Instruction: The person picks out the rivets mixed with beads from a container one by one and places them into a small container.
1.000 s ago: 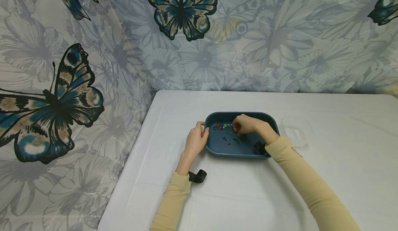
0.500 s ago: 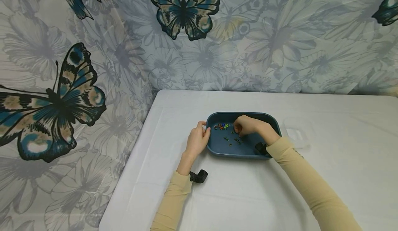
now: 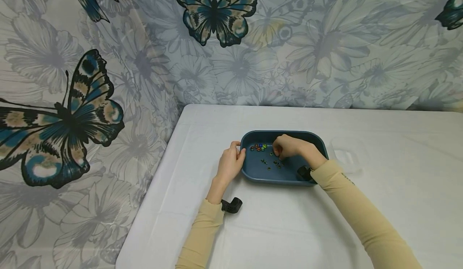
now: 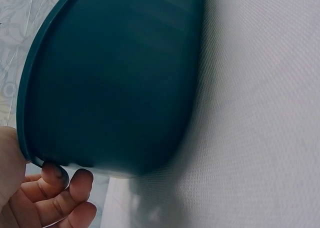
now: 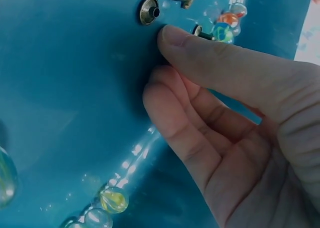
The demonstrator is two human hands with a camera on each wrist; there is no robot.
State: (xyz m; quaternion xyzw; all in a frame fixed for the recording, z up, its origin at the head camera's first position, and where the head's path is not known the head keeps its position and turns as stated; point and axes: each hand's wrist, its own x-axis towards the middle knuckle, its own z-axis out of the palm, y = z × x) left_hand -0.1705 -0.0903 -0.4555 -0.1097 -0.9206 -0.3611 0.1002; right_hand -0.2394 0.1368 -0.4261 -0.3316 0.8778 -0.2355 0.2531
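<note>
A dark blue tray [image 3: 275, 176] stands on the table, with several colourful glass marbles [image 3: 258, 147] towards its far left. Small bronze-coloured metal rivets [image 3: 276, 163] lie scattered near its middle. My left hand [image 3: 230, 162] grips the tray's left end; the left wrist view shows its fingers [image 4: 80, 185] bent at the rim. Inside the tray, my right hand [image 3: 289, 146] is low over the floor. In the right wrist view its thumb and curled fingers [image 5: 167, 103] stand slightly apart, with nothing visible between them. A flanged rivet [image 5: 149, 11] lies just beyond the thumb tip.
A clear plastic container [image 3: 343, 158] sits right of the tray, partly behind the right forearm. More marbles [image 5: 114, 200] rest along the tray's edge in the right wrist view. A white cloth covers the table [image 3: 271, 228]; a patterned wall [image 3: 307, 80] rises behind.
The whole head view has shifted slightly, moving the scene a little to the right. Both hands keep nearly the same places at the tray.
</note>
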